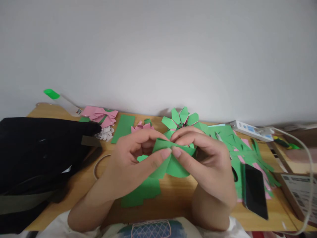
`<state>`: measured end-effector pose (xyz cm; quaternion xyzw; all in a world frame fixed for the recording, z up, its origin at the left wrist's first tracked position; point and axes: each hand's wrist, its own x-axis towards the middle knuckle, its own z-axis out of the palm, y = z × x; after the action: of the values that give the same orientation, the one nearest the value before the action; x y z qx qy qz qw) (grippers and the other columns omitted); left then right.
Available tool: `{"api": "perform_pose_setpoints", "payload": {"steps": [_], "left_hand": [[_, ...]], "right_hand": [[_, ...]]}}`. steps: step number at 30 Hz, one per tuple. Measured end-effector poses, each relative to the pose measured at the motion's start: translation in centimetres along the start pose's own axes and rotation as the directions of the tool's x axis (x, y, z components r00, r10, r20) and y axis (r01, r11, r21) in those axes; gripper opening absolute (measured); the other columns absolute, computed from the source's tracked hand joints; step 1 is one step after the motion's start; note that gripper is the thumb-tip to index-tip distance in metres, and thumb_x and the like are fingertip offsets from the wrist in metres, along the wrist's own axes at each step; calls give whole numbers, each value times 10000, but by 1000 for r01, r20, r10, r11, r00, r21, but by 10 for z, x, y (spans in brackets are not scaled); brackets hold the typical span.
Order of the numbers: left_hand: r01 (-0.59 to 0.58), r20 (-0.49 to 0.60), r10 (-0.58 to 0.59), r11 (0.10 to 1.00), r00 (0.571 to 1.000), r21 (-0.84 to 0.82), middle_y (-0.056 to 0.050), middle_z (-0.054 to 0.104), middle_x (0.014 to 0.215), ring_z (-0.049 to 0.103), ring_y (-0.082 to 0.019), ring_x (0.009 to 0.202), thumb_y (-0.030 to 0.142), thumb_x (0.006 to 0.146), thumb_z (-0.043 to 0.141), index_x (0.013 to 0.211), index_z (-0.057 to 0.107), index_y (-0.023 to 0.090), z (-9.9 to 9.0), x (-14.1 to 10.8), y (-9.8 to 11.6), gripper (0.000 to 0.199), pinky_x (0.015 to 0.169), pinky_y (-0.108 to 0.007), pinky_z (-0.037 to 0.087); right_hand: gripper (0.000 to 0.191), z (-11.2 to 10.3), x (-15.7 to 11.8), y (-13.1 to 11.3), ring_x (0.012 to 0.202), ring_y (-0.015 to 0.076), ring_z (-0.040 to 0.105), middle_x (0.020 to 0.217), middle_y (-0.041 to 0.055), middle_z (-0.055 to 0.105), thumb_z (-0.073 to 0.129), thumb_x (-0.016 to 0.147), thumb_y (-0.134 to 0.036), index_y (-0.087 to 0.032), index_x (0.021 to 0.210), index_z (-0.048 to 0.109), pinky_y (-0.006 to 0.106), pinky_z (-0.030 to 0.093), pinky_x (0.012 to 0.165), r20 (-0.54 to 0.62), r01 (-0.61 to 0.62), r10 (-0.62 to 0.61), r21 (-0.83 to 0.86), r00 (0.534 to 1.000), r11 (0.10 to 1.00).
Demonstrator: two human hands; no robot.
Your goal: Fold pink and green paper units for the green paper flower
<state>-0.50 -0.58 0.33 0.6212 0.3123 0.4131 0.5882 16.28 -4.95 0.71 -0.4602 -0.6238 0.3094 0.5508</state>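
Observation:
A curved piece of green paper (178, 165) is held up over the middle of the table. My left hand (138, 162) pinches its left part between thumb and fingers. My right hand (205, 158) pinches it just to the right, the two thumb tips nearly touching at a fold. Fingers of both hands are partly hidden behind the paper. Below the left hand, more green paper (146, 191) lies on the wooden table (173, 205). Behind the right hand stands a green paper flower (183, 115) with several petals.
A black bag (44, 152) covers the left side. Pink paper bows (102, 115) and white scraps (106, 133) lie at the back left. On the right are green cuttings (229, 138), a phone (255, 190), a power strip (251, 130) and a white cable (309, 165).

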Motion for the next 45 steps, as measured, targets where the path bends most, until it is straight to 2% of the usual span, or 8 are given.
{"api": "perform_pose_setpoints", "payload": {"steps": [8,13,16,20,25,31,38,45], "left_hand": [[-16,-216,35,996,976,91,52,692,641,624,-85,581,170,806,707,705,706,214,0,2,6,111,535,-159,503],[-78,-239,121,981,964,179,40,650,584,563,-102,519,222,817,712,697,692,212,0,3,0,122,500,-208,478],[-74,-188,99,988,977,137,38,640,595,551,-91,523,232,827,694,713,682,199,0,7,-4,119,494,-189,456],[30,29,-31,999,999,9,11,665,697,584,-112,617,257,789,717,777,683,178,0,9,-7,87,544,-200,476],[25,34,-33,972,999,232,31,489,572,459,-106,566,297,815,629,609,555,167,-4,9,-4,254,511,-221,372],[-67,222,-51,867,974,493,60,298,554,312,-87,533,224,810,575,548,395,178,-13,14,-1,321,477,-223,232],[-42,39,35,974,999,220,26,579,633,470,-98,572,272,846,631,725,656,179,-14,16,-4,155,513,-205,367],[-68,-114,92,978,989,196,16,675,645,576,-106,576,242,816,692,714,699,186,-13,11,-1,116,503,-190,426]], "right_hand": [[151,0,-1,-1,913,125,628,904,-20,681,666,835,-79,-224,803,639,309,494,863,18,18,-17,-29,1000,999],[153,-1,1,0,893,129,621,900,-18,675,662,839,-84,-226,790,632,313,495,841,19,22,-22,-19,1000,1000],[146,-1,2,2,886,137,625,888,-12,677,668,836,-93,-228,789,639,309,499,816,-5,19,-19,-15,1000,1000],[139,0,3,4,871,145,631,848,-6,677,668,835,-106,-227,771,645,306,503,795,-55,19,-19,-5,998,1000],[142,-1,5,5,852,158,635,802,-7,662,653,817,-107,-226,746,623,312,495,777,-83,40,-46,-77,996,996],[149,-14,10,5,793,151,623,790,-11,670,617,811,-91,-216,734,596,326,477,762,257,116,-43,-278,965,954],[135,-16,7,5,825,167,621,804,0,659,634,845,-122,-227,760,626,352,483,781,131,138,-113,-198,985,970],[144,-13,4,3,826,173,618,805,1,642,640,835,-100,-234,783,636,370,472,797,70,138,-127,-180,989,974]]}}
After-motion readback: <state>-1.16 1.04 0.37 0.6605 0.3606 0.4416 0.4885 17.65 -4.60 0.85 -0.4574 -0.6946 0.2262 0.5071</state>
